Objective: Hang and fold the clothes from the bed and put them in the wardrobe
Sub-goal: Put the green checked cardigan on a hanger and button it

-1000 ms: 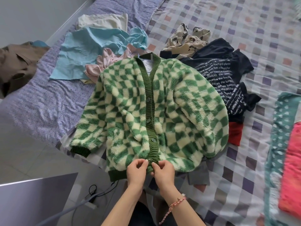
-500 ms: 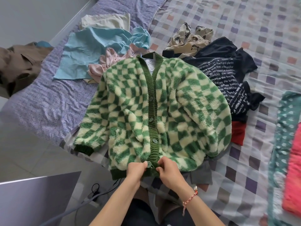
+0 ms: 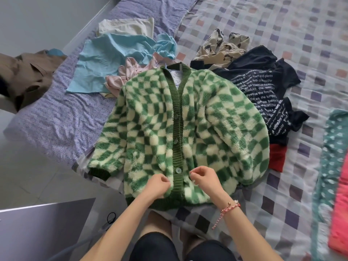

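Observation:
A fluffy green and cream checked cardigan (image 3: 211, 117) lies face up on the bed, buttoned down its dark green ribbed band (image 3: 178, 129), hem toward me. My left hand (image 3: 157, 186) rests on the fleece just left of the band near the hem, fingers curled toward the band's edge; the fingertips are hidden. My right hand (image 3: 205, 178) sits just right of the band, thumb and fingers curled together with nothing visible between them. A button (image 3: 178, 170) shows between the two hands.
Behind the cardigan lie a light blue top (image 3: 113, 59), a pink garment (image 3: 124, 76), a cream piece (image 3: 126, 25), a beige printed garment (image 3: 222, 48) and a black text-print T-shirt (image 3: 267, 91). A teal and pink cloth (image 3: 337, 166) lies right. A brown garment (image 3: 24, 76) is at far left.
Both hands were pressed together on the band at the hem. They have come apart, one to each side of the band, and the lowest visible button now shows between them.

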Available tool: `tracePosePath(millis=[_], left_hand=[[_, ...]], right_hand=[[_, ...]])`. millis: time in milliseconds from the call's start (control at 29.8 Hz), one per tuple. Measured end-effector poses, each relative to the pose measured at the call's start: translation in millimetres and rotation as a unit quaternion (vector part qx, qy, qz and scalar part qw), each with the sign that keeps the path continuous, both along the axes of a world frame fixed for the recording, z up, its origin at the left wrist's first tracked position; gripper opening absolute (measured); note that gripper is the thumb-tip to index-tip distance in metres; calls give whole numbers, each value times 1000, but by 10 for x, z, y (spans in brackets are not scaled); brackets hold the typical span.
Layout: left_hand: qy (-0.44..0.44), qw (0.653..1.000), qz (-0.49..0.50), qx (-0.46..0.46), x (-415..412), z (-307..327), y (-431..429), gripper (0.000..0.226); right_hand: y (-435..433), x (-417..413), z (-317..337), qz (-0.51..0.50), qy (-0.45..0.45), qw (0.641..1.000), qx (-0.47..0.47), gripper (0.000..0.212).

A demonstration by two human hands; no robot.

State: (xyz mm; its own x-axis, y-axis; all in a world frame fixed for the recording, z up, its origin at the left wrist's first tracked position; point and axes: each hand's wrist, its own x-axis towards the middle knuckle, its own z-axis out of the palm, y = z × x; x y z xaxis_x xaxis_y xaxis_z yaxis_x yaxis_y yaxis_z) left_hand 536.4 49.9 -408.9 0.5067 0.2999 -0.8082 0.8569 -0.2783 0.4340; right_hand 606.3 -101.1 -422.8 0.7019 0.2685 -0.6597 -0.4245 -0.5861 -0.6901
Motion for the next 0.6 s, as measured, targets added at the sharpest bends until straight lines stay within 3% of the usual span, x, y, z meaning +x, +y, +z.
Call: tracePosePath(millis=[269,403,604], left_hand=[[-123,984,130,9,1179,280,471,16],[-164,978,131,17,1913,486,956,18],[-171,976,76,111,2837,380,1753,16]], right_hand=[[369,942,303,21,-26,999,14,16],[734,1695,526,23,-67,997,26,13],[1437,2700,448,35,-90,995,10,14]])
